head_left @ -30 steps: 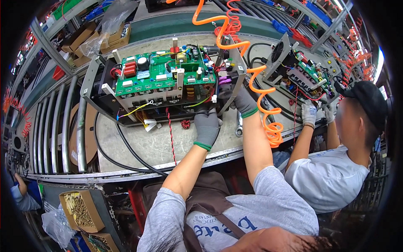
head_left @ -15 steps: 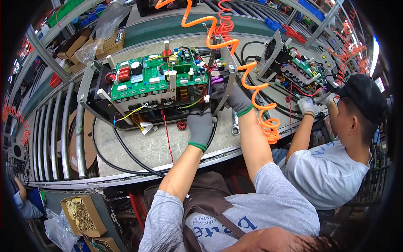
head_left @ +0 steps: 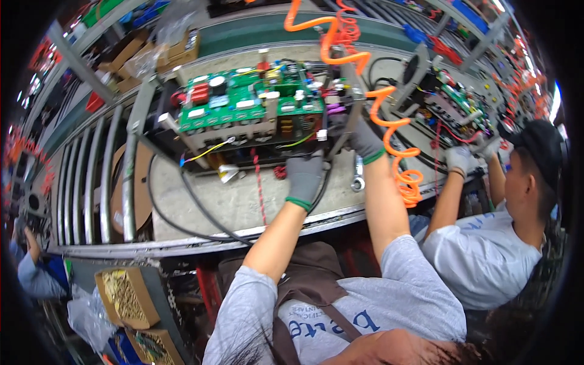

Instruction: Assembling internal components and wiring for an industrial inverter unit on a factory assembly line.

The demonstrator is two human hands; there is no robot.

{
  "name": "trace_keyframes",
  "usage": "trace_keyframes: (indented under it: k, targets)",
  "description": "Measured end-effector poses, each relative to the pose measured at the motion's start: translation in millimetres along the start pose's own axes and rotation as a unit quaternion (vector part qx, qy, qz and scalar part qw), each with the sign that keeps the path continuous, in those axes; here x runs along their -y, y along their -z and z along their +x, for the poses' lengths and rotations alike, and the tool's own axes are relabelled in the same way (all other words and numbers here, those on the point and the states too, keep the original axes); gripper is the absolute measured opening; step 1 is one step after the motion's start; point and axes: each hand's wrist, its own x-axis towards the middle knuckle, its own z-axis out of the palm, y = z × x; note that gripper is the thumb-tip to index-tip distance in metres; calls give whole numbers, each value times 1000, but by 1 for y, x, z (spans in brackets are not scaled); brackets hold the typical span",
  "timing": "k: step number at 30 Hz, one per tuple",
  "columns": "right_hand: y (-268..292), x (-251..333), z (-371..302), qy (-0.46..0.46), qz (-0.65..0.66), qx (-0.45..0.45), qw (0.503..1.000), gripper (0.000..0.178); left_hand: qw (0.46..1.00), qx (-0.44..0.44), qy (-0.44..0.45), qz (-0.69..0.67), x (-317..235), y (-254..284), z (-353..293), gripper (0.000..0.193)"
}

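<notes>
An open machine chassis lies on the bench with a green circuit board (head_left: pixel 243 103) on top, carrying red and white parts and wires. My left hand (head_left: pixel 304 176), in a grey glove with a green cuff, reaches to the chassis's front right corner, beside a black cable; its fingertips are hidden there. My right hand (head_left: pixel 368 145), gloved alike, is at the metal end panel (head_left: pixel 348 115) on the right, its fingers mostly out of sight behind it. Purple connectors (head_left: pixel 336 108) show inside that panel. A red-and-black twisted wire (head_left: pixel 259 188) hangs from the chassis front.
A wrench (head_left: pixel 358 176) lies right of my left hand. An orange coiled hose (head_left: pixel 389 125) hangs close to my right forearm. Black cable (head_left: pixel 201 194) loops over the bench front. Metal rollers (head_left: pixel 109 182) run at left. At right a co-worker (head_left: pixel 486 243) handles a similar chassis (head_left: pixel 450 103).
The whole picture has shifted to the right and blurred a little. Both hands stay at the chassis's right end, with little visible movement against it.
</notes>
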Motion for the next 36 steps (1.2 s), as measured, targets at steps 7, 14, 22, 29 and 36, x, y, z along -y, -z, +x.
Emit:
trace_keyframes:
  k: [7,14,22,29,36]
  targets:
    - [-1,3,-20,0,-73,-54,996,28,998,1,55,13,-11,7,-7,20]
    - [44,-15,-50,94,-510,-349,781,48,999,16,-24,-20,10,6,2,17]
    - [43,-8,-54,-166,-637,-343,670,64,992,83,-56,79,3,32,-34,35]
    - [66,21,-59,-119,-579,-306,746,52,989,148,-3,-6,-12,62,-88,41]
    - [52,35,-105,-124,-160,-313,928,25,979,198,4,-50,-16,61,-108,36]
